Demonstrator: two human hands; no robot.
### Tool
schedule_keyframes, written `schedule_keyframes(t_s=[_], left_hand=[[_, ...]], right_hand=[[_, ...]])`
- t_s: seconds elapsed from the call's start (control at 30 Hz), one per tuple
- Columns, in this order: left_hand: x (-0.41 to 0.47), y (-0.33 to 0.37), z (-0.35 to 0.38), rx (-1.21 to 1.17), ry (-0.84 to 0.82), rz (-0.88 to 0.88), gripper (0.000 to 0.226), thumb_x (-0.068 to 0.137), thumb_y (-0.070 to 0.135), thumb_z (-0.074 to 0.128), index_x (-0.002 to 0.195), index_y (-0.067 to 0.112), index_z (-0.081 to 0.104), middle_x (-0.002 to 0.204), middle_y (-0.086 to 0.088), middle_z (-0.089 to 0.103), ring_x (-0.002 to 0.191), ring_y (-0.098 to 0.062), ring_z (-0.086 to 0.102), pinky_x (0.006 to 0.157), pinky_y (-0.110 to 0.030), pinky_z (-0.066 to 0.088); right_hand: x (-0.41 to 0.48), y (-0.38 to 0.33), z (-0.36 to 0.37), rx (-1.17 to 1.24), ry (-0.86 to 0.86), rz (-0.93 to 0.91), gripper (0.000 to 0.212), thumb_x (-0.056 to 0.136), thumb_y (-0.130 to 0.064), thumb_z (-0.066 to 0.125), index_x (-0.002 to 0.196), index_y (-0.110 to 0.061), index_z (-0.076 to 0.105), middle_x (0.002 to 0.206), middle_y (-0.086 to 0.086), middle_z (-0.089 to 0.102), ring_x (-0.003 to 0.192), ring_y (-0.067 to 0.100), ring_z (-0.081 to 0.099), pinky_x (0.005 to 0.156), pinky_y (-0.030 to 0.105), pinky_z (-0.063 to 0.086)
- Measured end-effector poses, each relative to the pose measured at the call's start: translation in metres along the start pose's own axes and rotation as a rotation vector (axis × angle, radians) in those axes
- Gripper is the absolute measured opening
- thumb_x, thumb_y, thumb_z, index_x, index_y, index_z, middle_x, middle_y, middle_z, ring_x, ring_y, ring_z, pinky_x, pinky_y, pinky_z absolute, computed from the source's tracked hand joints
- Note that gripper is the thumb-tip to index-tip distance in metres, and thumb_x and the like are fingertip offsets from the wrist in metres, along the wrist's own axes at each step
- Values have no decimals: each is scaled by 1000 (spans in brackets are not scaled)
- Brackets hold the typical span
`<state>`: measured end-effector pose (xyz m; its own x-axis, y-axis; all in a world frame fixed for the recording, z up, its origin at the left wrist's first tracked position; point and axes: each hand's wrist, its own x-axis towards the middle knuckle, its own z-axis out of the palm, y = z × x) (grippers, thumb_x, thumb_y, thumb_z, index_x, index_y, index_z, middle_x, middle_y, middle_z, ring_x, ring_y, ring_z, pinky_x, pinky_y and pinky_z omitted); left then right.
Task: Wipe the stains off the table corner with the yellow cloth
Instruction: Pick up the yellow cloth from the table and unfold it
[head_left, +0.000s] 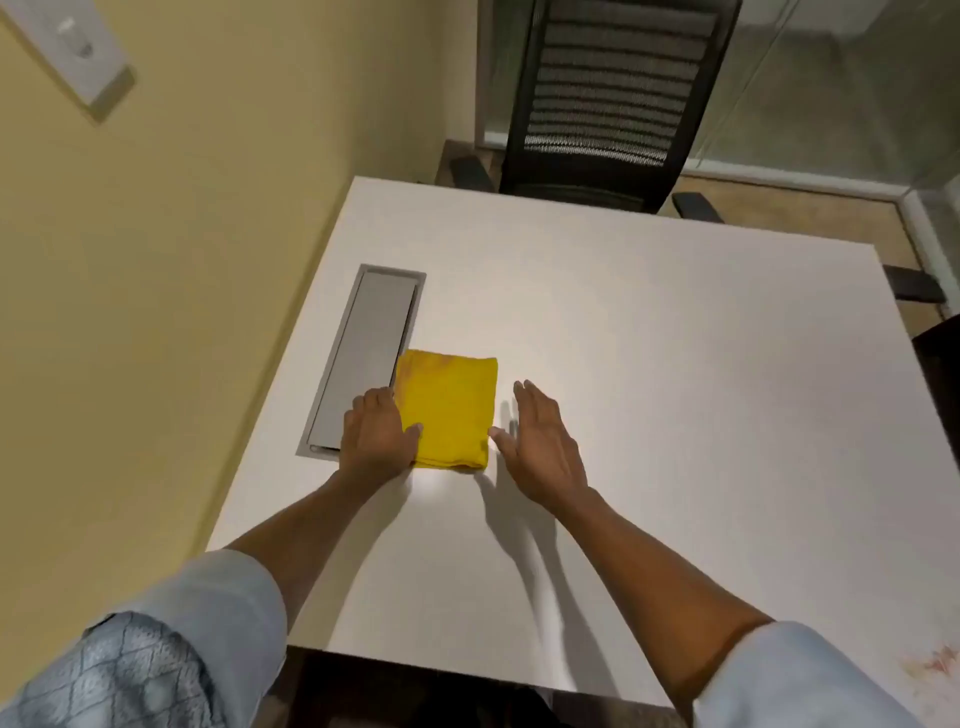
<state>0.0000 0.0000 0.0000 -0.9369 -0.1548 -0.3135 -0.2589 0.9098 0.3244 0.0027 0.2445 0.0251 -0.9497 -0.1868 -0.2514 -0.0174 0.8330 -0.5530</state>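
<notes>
A folded yellow cloth (448, 409) lies flat on the white table (649, 364), near its left side. My left hand (378, 435) rests at the cloth's left edge, thumb pressed on top of the fabric and fingers curled at its side. Just right of the cloth, my right hand (540, 441) is open with fingers straight, its thumb tip touching the cloth's lower right edge. Reddish-orange stains (932, 667) mark the near right corner of the table, partly cut off by the frame edge.
A grey recessed cable hatch (366, 358) sits in the table left of the cloth. The yellow wall (182, 286) runs along the table's left edge. A black mesh office chair (608, 98) stands at the far side. A dark object (940, 364) borders the right edge.
</notes>
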Motion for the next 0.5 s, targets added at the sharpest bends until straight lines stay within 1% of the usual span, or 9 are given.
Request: schedule_keyframes(t_s=[0.1, 0.17, 0.23, 0.33, 0.4, 0.5], left_hand=[[13, -2, 15, -123, 0, -85, 61, 104, 30, 74, 147, -7, 50, 141, -29, 60, 133, -49, 57, 109, -57, 47], [22, -4, 21, -198, -26, -148, 57, 104, 27, 74, 145, -6, 51, 139, -29, 61, 130, -49, 60, 108, -59, 50], [31, -5, 27, -260, -21, -190, 53, 103, 25, 76, 140, -5, 53, 138, -27, 62, 128, -47, 61, 106, -57, 54], [44, -6, 30, -248, -3, -223, 49, 104, 26, 74, 138, -4, 55, 137, -25, 60, 128, -43, 60, 105, -51, 52], [50, -4, 32, -227, 5, -239, 49, 106, 29, 71, 140, -3, 56, 139, -24, 59, 130, -41, 59, 106, -48, 52], [58, -2, 35, -213, 10, -249, 52, 108, 32, 69, 142, -4, 56, 143, -24, 56, 134, -40, 58, 108, -48, 51]], right_hand=[[18, 4, 20, 60, 11, 89, 71, 106, -40, 55, 164, -9, 28, 165, 12, 37, 153, 31, 32, 117, 52, 43], [30, 5, 35, 108, 6, 166, 65, 105, -34, 60, 159, -9, 36, 158, 13, 45, 148, 32, 40, 114, 51, 44], [42, 4, 46, 162, -6, 245, 62, 102, -32, 64, 156, -11, 40, 155, 11, 50, 145, 32, 45, 113, 50, 43], [61, 2, 58, 218, -9, 319, 62, 99, -31, 68, 154, -15, 44, 151, 10, 55, 141, 32, 51, 112, 52, 46], [71, -1, 64, 238, 13, 354, 59, 98, -30, 69, 150, -15, 47, 147, 10, 58, 136, 33, 55, 107, 49, 48], [83, -5, 68, 233, 36, 379, 51, 97, -29, 70, 142, -12, 52, 138, 11, 62, 127, 35, 59, 100, 47, 49]])
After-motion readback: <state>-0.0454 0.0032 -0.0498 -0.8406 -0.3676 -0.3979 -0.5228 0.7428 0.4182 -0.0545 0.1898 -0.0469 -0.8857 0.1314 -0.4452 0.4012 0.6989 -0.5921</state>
